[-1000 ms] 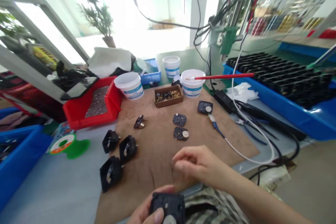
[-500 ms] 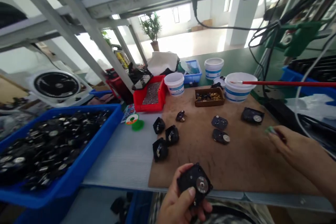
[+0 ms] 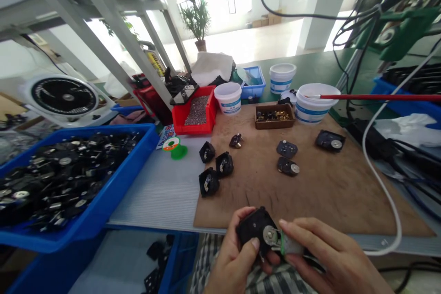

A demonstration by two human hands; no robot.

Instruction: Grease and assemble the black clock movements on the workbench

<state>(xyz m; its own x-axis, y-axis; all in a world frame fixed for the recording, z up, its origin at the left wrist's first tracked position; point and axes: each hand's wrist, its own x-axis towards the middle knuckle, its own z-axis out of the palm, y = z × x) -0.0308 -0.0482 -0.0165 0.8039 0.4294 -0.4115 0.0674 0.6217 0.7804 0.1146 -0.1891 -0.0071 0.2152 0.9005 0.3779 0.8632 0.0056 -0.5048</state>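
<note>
A black square housing with a round silver disc on its face lies in my left hand, thumb pressed on top and fingers beneath. My right hand grips a whitish tool with a green band and thin metal prongs. The prongs reach the disc; whether they are in its holes I cannot tell. On the brown board beyond are several black housings, a small dark metal part, a flat dark plate and a plate with a silver disc.
At left stands a blue bin heaped with black parts. A red bin of small metal pieces, a cardboard box and white tubs line the back. A red-handled brush lies across one tub. A white cable crosses the right side.
My right hand has come from the board's right side down to the housing, bringing the green-banded tool against the disc. My left hand still holds the housing. The view has shifted slightly.
</note>
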